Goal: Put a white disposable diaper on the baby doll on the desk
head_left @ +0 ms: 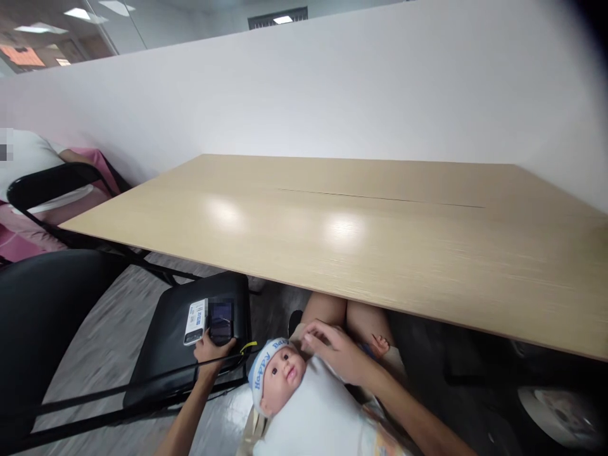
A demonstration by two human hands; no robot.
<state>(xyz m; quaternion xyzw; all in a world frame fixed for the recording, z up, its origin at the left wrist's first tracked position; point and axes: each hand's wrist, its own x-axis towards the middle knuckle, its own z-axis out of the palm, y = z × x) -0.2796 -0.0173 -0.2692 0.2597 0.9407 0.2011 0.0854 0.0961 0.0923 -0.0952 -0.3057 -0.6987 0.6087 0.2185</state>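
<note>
Doll [285,375] on lap [332,313], beneath right hand [338,354]

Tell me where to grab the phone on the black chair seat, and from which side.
Take the phone by its near short end, coming from the person's side. It lies flat on the chair seat, and a white device lies close along its left edge, likely leaving little room to grip there. The left hand touches that near end.
</note>
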